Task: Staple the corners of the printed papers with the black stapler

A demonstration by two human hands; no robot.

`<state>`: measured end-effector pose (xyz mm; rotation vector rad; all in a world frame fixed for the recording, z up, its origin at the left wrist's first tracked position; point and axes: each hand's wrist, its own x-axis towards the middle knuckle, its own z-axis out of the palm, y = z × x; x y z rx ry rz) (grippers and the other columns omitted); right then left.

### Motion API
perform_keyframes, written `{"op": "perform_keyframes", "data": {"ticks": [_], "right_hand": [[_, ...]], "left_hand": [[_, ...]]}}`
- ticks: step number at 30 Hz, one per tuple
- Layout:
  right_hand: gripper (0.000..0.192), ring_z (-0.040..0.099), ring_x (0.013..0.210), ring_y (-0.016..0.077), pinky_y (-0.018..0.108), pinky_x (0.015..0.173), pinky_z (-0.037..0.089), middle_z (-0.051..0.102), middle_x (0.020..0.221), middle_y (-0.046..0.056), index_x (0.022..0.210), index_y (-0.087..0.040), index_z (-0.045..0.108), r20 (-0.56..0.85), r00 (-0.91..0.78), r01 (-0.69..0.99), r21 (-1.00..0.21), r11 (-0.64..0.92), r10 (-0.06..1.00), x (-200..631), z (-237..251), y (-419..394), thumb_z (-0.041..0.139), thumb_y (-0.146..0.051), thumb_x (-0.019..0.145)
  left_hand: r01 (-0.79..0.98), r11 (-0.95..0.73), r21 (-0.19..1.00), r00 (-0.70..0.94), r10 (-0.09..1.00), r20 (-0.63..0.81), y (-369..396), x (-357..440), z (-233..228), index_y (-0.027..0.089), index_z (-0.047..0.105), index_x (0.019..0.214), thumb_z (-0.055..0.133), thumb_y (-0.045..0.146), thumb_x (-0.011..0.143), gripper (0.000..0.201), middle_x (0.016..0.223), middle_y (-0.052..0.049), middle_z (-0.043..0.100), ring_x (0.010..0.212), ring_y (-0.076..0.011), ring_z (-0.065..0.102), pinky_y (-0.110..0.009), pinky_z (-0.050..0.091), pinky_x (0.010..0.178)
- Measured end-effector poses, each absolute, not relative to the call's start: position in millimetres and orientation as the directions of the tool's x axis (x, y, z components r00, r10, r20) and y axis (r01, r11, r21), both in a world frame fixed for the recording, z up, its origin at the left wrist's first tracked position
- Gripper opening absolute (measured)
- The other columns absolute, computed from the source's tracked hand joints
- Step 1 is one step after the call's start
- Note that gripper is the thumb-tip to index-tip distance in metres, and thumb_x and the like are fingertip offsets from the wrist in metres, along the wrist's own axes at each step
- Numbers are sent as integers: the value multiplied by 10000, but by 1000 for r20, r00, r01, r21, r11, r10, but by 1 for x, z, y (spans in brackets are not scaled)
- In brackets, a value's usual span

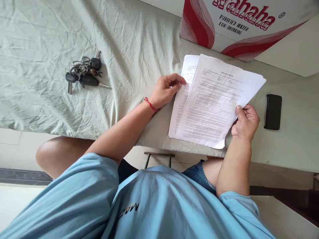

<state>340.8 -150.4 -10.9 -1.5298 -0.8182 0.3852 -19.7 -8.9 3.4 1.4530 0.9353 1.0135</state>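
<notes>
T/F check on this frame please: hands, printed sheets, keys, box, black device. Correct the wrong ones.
1. The right hand grips the printed sheets at their right side. True.
2. The keys lie between the two hands. False: they lie on the cloth, left of the left hand.
3. The box stands beyond the printed sheets. True.
4. The black device lies on the printed sheets. False: it lies apart, right of the right hand.
</notes>
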Motion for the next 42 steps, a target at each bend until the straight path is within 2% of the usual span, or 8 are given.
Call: {"op": "perform_keyframes", "data": {"ticks": [5,9,17,21,25,33,38,42], "right_hand": [[454,728,834,236,485,943,719,789,910,-7,962,-304,806,227,688,257,-965,61,689,325,-7,-147,1087,-610,778],[433,735,842,230,484,974,723,798,923,-10,972,-301,823,230,671,235,-968,91,705,312,-6,-145,1096,-585,791],[462,739,902,244,498,1008,726,750,903,-11,987,-295,806,266,670,340,-940,32,693,314,-6,-141,1075,-636,832],[340,624,797,182,412,894,683,663,801,-40,911,-243,783,267,746,400,-912,-89,610,321,3,-139,1012,-486,847],[178,604,820,155,342,906,630,661,802,-44,895,-218,744,271,809,346,-937,-50,522,333,13,-140,915,-260,866],[225,663,863,155,346,958,653,686,814,-42,851,-229,723,130,856,111,-991,69,501,343,16,-142,897,-310,734],[354,589,790,141,314,830,624,636,761,-51,832,-250,698,122,829,132,-991,21,546,319,12,-137,978,-402,678],[361,670,826,181,394,907,692,709,830,-23,909,-256,756,207,768,253,-967,10,606,299,10,-138,974,-523,802]], "left_hand": [[26,-101,995,348,934,85,-12,-22,8,240,868,1009,826,549,1098,325,780,-29,679,804,-208,639,-381,552,756],[33,-145,989,352,928,125,-9,-21,4,230,818,941,963,666,989,462,895,-40,756,843,-189,622,-374,548,796],[9,-136,991,324,938,125,-1,-19,-15,256,669,835,1045,754,902,628,809,-8,590,812,-188,550,-372,518,750],[-45,-150,988,303,940,157,2,-17,-25,254,656,907,971,836,967,665,836,-1,540,834,-184,611,-346,537,736],[-112,-98,989,297,946,128,3,-16,-29,259,632,973,941,826,1010,647,802,22,500,754,-156,614,-304,507,662],[-210,7,978,307,950,59,2,-19,-22,305,707,1326,1092,629,906,656,660,105,591,581,-127,555,-284,431,576],[-228,45,973,334,942,34,2,-17,-22,267,761,1129,1075,749,889,623,655,69,595,579,-122,548,-284,427,541],[-233,35,972,338,940,47,1,-18,-20,264,754,992,1082,788,861,632,653,46,584,578,-127,552,-289,442,498]]}}
